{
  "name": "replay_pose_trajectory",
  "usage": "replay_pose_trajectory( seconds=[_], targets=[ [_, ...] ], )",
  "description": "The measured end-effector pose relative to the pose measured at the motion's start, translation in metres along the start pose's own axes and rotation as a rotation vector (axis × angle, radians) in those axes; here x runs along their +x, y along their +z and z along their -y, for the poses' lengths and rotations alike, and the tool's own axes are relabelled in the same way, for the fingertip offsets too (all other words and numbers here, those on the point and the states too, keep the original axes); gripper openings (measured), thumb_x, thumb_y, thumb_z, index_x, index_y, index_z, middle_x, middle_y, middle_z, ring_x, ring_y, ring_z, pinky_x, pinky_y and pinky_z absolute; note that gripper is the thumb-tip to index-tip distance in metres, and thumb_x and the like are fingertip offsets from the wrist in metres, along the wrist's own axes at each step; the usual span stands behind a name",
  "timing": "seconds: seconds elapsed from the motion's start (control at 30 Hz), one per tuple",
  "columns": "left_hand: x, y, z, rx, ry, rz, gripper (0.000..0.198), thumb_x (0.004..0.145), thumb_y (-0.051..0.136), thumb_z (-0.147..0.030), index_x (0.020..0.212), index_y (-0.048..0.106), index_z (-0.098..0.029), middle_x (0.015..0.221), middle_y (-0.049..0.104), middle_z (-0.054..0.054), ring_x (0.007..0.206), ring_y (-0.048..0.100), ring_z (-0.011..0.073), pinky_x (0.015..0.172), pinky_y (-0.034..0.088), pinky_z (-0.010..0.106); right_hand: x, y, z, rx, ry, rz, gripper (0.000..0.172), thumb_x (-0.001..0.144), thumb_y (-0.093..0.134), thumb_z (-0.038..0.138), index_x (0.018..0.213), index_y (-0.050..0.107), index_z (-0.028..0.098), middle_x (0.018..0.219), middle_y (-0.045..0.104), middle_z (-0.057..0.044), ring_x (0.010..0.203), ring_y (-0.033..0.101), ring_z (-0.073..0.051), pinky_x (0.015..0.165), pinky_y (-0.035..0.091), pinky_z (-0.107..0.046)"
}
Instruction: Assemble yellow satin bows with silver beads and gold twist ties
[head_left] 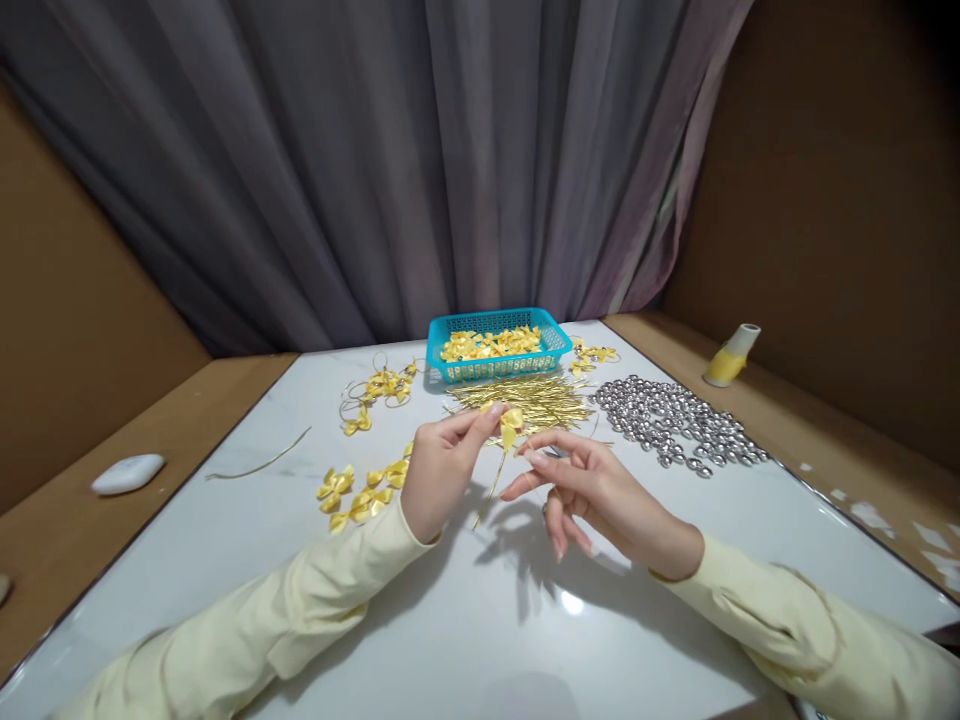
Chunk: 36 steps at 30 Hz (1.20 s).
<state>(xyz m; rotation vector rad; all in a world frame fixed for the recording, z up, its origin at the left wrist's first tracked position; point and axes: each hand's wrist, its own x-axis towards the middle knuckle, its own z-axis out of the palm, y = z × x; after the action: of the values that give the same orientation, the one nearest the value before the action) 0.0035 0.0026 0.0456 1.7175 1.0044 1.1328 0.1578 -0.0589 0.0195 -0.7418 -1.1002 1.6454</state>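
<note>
My left hand (442,465) is closed in a pinch on a yellow ribbon bow (511,425), held above the table. A thin gold tie (489,490) hangs down from the bow, its free end pointing toward the table. Just right of the bow, my right hand (589,490) has its thumb and forefinger together on what looks like a thin gold strand; its other fingers are curled loosely and spread apart. Beyond both hands lies a pile of straight gold ties (536,402). Several loose yellow bows (367,500) lie left of my left hand.
A turquoise basket (442,372) of yellow bows stands at the back. Silver beads (667,415) spread at the right. Bows with looped ties (386,385) lie at the left, near a single tie (262,463). A white object (129,474) and a yellow-wrapped tube (729,360) flank the white table.
</note>
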Motion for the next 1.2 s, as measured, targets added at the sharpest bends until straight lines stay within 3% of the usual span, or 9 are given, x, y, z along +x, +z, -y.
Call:
replay_pose_trajectory(
  seconds=[0.13, 0.4, 0.53, 0.7, 0.9, 1.07, 1.2],
  targets=[
    [-0.004, 0.003, -0.001, -0.137, -0.109, 0.065, 0.029, 0.077, 0.060, -0.041, 0.088, 0.072, -0.016, 0.089, 0.071, 0.004, 0.093, 0.061, 0.0206, 0.083, 0.045, 0.027, 0.000, 0.004, -0.005, 0.007, 0.025, 0.019, 0.021, 0.084, 0.053, 0.037, 0.093, 0.049, 0.018, 0.086, 0.070, -0.009, 0.040, 0.062, -0.011, 0.027, 0.036, -0.013],
    [-0.011, 0.009, -0.001, -0.208, -0.178, 0.109, 0.033, 0.081, 0.055, -0.040, 0.104, 0.067, -0.018, 0.105, 0.067, 0.005, 0.105, 0.057, 0.0222, 0.094, 0.040, 0.032, 0.002, 0.008, -0.013, -0.031, 0.041, 0.002, 0.024, 0.084, 0.054, 0.037, 0.092, 0.056, 0.015, 0.085, 0.070, -0.010, 0.039, 0.061, -0.010, 0.027, 0.035, -0.012],
    [-0.012, 0.010, -0.001, -0.206, -0.157, 0.100, 0.034, 0.082, 0.054, -0.042, 0.104, 0.067, -0.019, 0.109, 0.066, 0.005, 0.106, 0.057, 0.0218, 0.095, 0.039, 0.032, 0.001, 0.010, -0.013, 0.049, 0.064, 0.005, 0.029, 0.085, 0.052, 0.038, 0.099, 0.056, 0.013, 0.086, 0.070, -0.012, 0.039, 0.061, -0.011, 0.027, 0.035, -0.013],
    [-0.013, 0.011, 0.000, -0.177, -0.132, 0.087, 0.030, 0.083, 0.053, -0.041, 0.099, 0.069, -0.021, 0.108, 0.067, 0.003, 0.105, 0.057, 0.0214, 0.094, 0.040, 0.031, 0.002, 0.008, -0.011, 0.247, 0.113, 0.017, 0.039, 0.090, 0.040, 0.041, 0.118, 0.045, 0.014, 0.085, 0.071, -0.014, 0.040, 0.062, -0.012, 0.029, 0.038, -0.014],
    [-0.014, 0.012, 0.000, -0.143, -0.109, 0.049, 0.031, 0.082, 0.053, -0.042, 0.098, 0.069, -0.021, 0.108, 0.067, 0.003, 0.107, 0.056, 0.0218, 0.092, 0.043, 0.030, 0.005, 0.000, -0.013, 0.477, 0.240, 0.197, 0.044, 0.087, 0.029, 0.037, 0.124, 0.037, 0.013, 0.089, 0.070, -0.016, 0.045, 0.065, -0.018, 0.028, 0.038, -0.018],
    [-0.013, 0.012, 0.000, -0.158, -0.074, 0.042, 0.031, 0.082, 0.052, -0.041, 0.098, 0.069, -0.020, 0.111, 0.065, 0.003, 0.111, 0.053, 0.0222, 0.095, 0.040, 0.032, 0.004, 0.000, -0.011, 0.463, 0.280, 0.166, 0.044, 0.088, 0.027, 0.035, 0.125, 0.036, 0.013, 0.090, 0.070, -0.014, 0.042, 0.063, -0.016, 0.025, 0.035, -0.017],
    [-0.013, 0.013, 0.002, -0.159, -0.081, 0.071, 0.032, 0.083, 0.052, -0.041, 0.100, 0.068, -0.020, 0.107, 0.067, 0.003, 0.097, 0.060, 0.0200, 0.091, 0.042, 0.029, 0.001, 0.004, -0.011, 0.360, 0.243, 0.117, 0.037, 0.091, 0.030, 0.036, 0.125, 0.033, 0.021, 0.091, 0.071, -0.010, 0.035, 0.059, -0.011, 0.023, 0.031, -0.015]
  ],
)
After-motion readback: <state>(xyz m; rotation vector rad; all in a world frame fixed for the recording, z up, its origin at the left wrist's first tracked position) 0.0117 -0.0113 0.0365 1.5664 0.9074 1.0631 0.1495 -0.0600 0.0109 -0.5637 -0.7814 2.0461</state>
